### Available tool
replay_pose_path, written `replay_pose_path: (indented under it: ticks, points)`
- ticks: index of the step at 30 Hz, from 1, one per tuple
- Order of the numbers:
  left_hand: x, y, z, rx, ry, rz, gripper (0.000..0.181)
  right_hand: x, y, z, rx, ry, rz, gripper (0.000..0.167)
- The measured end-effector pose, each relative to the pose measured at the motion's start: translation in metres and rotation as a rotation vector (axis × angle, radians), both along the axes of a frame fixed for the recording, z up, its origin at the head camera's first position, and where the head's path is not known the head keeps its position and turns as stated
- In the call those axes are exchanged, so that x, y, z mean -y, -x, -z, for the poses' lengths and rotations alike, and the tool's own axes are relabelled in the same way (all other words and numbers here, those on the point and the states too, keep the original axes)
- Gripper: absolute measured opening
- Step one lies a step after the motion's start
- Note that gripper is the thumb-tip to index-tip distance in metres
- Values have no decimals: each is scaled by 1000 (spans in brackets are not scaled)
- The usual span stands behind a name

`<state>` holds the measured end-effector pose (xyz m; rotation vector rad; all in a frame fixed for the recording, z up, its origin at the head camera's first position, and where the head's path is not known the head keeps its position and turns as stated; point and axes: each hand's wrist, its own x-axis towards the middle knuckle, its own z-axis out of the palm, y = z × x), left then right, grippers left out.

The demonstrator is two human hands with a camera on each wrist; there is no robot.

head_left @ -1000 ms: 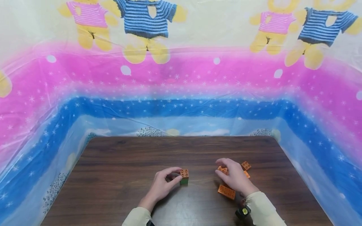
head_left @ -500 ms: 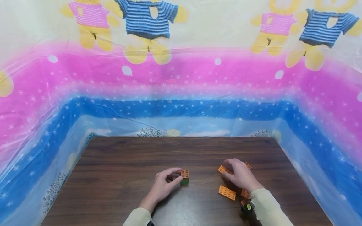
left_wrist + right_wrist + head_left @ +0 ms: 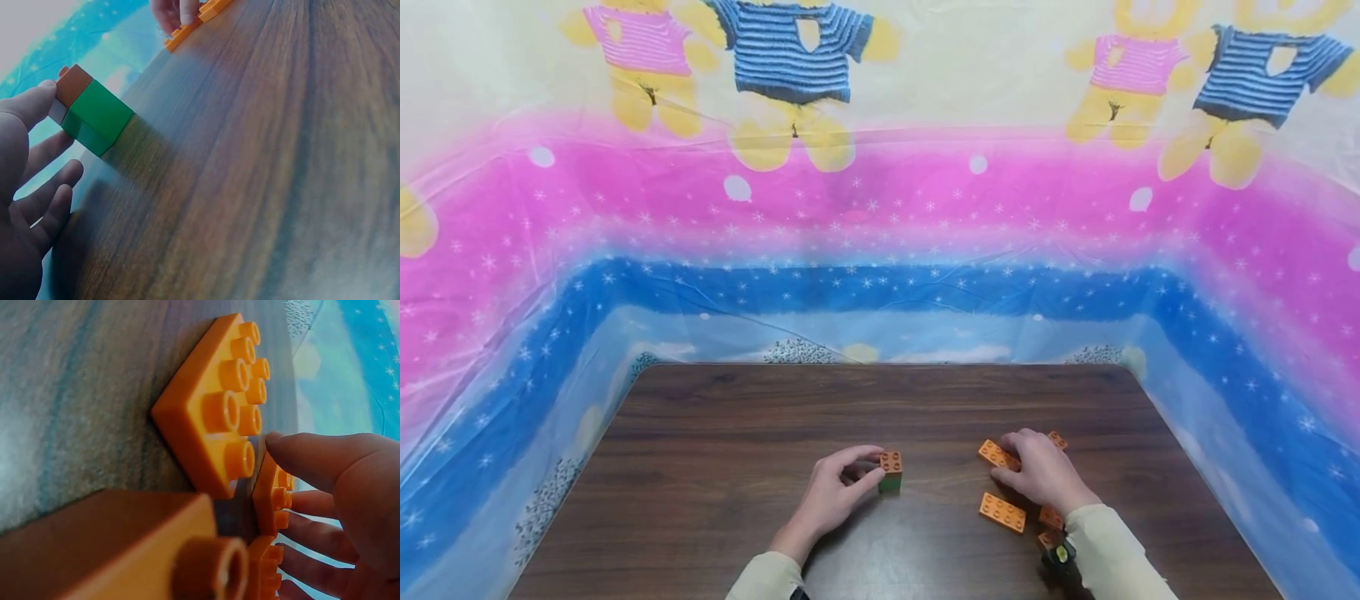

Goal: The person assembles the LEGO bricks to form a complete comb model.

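Note:
My left hand pinches a small stack on the table between thumb and forefinger. A brown-orange toy brick with studs tops the stack, above a green brick. In the left wrist view the thumb lies against the upper brick, and the other fingers hang loose. On the right, my right hand hovers low over orange bricks, covering part of a flat studded orange brick. Its thumb tip is at that brick's end, its fingers loosely extended behind; whether they touch it is unclear.
A second flat orange brick lies nearer me. Smaller darker orange bricks sit beside the right wrist, partly hidden, and another lies beyond the hand. A printed curtain surrounds the wooden table.
My right hand has drawn to the right, baring more of the far flat orange brick. The left hand and its stack stay where they were.

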<state>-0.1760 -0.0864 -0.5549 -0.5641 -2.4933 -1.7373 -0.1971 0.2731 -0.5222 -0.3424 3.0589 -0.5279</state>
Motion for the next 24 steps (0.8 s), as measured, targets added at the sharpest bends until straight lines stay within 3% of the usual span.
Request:
replay_pose_path:
  ticks: [24]
  points:
    - [0,-1,-2,33,13,-11,31,1,-1,7,-36,-59,20,32]
